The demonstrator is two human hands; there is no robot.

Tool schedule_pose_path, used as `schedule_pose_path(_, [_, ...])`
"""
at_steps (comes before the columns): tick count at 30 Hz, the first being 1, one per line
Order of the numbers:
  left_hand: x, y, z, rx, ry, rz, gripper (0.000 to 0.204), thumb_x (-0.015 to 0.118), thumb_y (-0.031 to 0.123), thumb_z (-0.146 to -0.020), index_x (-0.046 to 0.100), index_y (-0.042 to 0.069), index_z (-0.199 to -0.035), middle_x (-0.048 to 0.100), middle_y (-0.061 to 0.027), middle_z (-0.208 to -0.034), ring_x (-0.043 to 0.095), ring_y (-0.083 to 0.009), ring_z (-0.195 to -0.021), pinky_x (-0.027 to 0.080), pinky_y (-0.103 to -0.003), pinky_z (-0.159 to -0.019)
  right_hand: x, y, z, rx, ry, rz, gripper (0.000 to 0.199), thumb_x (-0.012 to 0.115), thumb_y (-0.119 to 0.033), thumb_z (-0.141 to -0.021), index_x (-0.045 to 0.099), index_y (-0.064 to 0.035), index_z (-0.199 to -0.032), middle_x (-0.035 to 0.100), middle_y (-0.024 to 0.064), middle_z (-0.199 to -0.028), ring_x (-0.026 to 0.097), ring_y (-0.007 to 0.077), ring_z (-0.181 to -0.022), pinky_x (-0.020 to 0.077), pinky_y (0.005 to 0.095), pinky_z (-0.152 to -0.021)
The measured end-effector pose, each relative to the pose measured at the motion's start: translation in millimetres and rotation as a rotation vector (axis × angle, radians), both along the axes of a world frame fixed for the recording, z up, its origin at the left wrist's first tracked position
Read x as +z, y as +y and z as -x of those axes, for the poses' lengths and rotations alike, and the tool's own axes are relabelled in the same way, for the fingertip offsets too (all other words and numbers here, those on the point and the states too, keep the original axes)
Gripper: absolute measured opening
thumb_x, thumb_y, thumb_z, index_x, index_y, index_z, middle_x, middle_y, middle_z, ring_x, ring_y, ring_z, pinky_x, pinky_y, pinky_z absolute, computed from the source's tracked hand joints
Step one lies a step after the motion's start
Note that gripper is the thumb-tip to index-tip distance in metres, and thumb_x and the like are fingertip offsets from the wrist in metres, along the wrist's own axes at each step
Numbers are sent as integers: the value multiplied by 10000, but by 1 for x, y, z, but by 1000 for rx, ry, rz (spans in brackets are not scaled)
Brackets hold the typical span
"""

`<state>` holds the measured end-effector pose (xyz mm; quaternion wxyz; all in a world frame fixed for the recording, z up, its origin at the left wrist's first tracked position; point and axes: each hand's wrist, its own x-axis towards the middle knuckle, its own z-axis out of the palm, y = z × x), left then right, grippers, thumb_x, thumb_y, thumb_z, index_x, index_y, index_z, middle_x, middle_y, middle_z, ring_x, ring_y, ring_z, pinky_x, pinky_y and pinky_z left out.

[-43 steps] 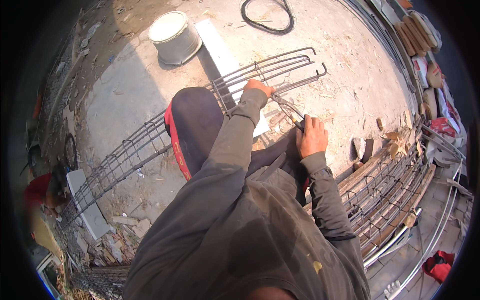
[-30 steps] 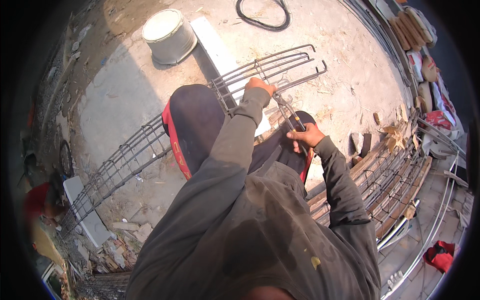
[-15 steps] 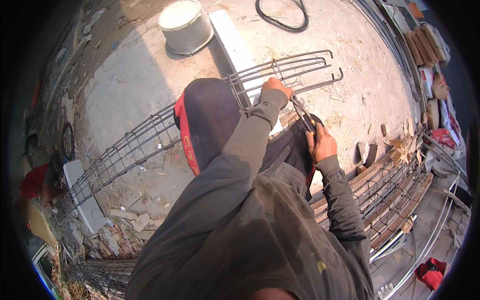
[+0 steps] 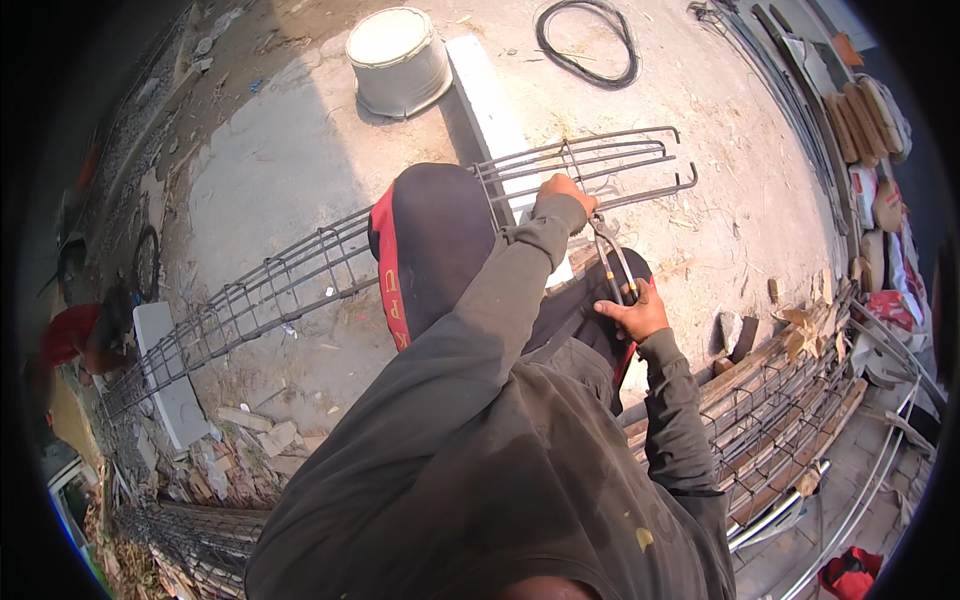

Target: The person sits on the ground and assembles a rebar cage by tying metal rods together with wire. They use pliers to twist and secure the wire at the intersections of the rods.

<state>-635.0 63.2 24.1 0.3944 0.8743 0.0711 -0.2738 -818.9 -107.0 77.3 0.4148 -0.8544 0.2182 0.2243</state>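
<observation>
A long rebar cage (image 4: 330, 238) runs from the far left to the hooked bar ends right of centre. My left hand (image 4: 567, 190) is closed at one of its lower bars near that end; its fingertips are partly hidden. My right hand (image 4: 640, 316) grips a pair of pincers (image 4: 610, 258) by the handles, the thumb lying out to the left. The jaws of the tool point up beside my left hand, at the bars. Under the cage lies a white block (image 4: 478, 85), and my bent knee (image 4: 440, 205) stands next to it.
A pale round bucket (image 4: 398, 65) stands beyond the block. Coiled black wire (image 4: 587, 45) lies on the ground. Another cage (image 4: 770, 420) and timber lie at lower right. A person in red (image 4: 72, 335) is at the cage's far left end, near a second pale block (image 4: 168, 375).
The view has shifted, so most things sit lower and further right. The pincer handles are spread wider, and my right thumb has moved out to the left. My left hand stays at the bars.
</observation>
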Motion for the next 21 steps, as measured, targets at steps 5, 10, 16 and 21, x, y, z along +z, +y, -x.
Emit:
schedule_pose_path(5, [4, 4, 0, 55, -14, 26, 483, 810, 457, -797, 779, -10, -915, 755, -217, -995, 729, -354, -978, 577, -415, -886, 29, 13, 9, 304, -548, 675, 517, 837, -279, -766, 600, -42, -1160, 670, 136, -1026, 659, 364, -952, 538, 473, -763])
schedule_pose_path(10, [8, 6, 3, 97, 34, 89, 461, 814, 387, -765, 759, -29, -957, 745, -229, -1035, 729, -347, -1009, 589, -400, -897, 4, -11, 8, 172, -354, 185, 486, 649, -398, -972, 617, -13, -1266, 633, 107, -795, 609, 267, -621, 525, 397, -566])
schedule_pose_path(16, [-24, -11, -5, 67, -46, 16, 327, 783, 310, -795, 772, 50, -992, 752, -174, -1079, 723, -335, -1061, 597, -436, -897, -30, -9, 15, -128, 177, -957, 713, 504, -586, -1027, 458, -14, -1451, 553, 25, -676, 534, 153, -479, 495, 300, -422])
schedule_pose_path(21, [4, 1, 1, 38, -29, 35, 271, 748, 191, -779, 769, 25, -991, 753, -199, -1065, 733, -335, -1037, 601, -421, -883, -20, 11, 3, 49, -56, -259, 456, 814, -201, -859, 560, 0, -1180, 651, 142, -790, 669, 269, -617, 568, 390, -572])
